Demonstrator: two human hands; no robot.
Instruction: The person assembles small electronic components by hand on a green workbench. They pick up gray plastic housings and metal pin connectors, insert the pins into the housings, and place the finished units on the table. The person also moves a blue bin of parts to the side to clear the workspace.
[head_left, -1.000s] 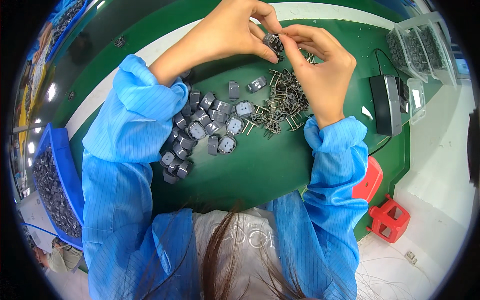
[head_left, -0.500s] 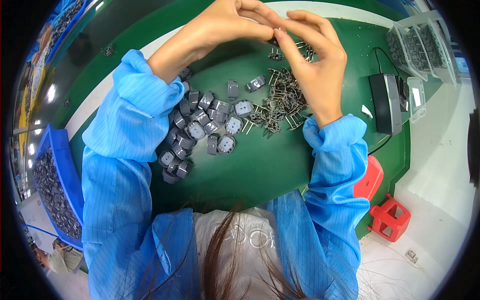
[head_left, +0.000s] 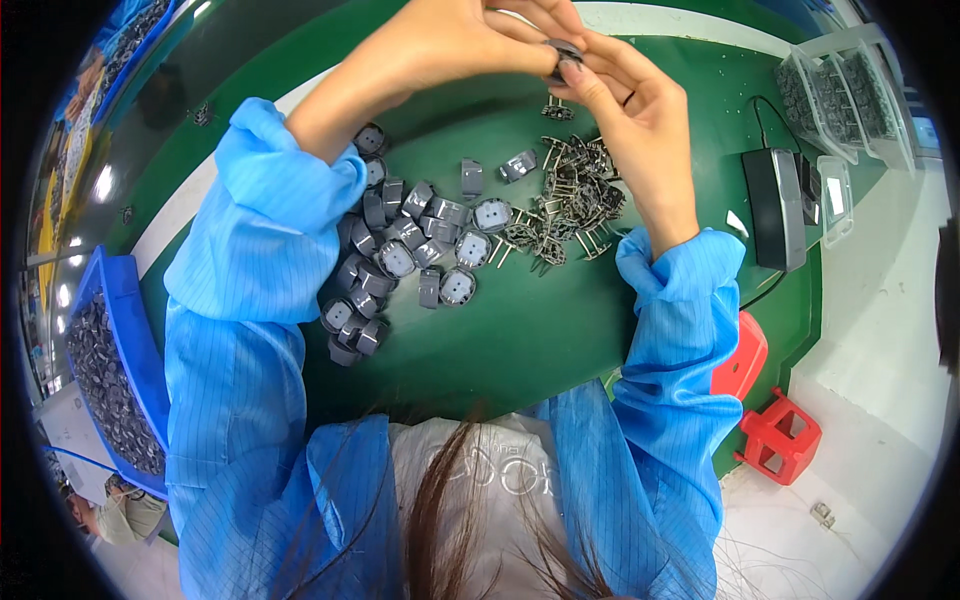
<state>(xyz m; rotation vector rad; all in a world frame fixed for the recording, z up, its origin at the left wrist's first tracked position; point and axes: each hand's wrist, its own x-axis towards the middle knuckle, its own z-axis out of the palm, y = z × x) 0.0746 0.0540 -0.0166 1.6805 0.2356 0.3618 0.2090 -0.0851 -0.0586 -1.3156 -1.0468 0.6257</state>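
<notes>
Up at the far edge of the table, my left hand (head_left: 455,45) and my right hand (head_left: 635,105) meet around a small dark grey rounded part (head_left: 563,64). Fingertips of both hands are closed on it, and they hide much of its shape. Below my wrists lies a heap of grey rounded plastic housings (head_left: 438,228), some showing a pale inner face with small holes. To its right is a tangle of metal pronged pieces (head_left: 575,200). One separate metal piece (head_left: 557,111) sits just under the held part.
A black box with a cable (head_left: 775,210) stands at the right, near a clear divided bin (head_left: 835,95) of small parts. A blue tray (head_left: 125,350) full of dark parts is at the left. Red stools (head_left: 783,437) stand below the table's right edge.
My right hand has turned, with its thumb now on top of the part, so more of the dark grey piece shows. Both hands stay together at the far edge.
</notes>
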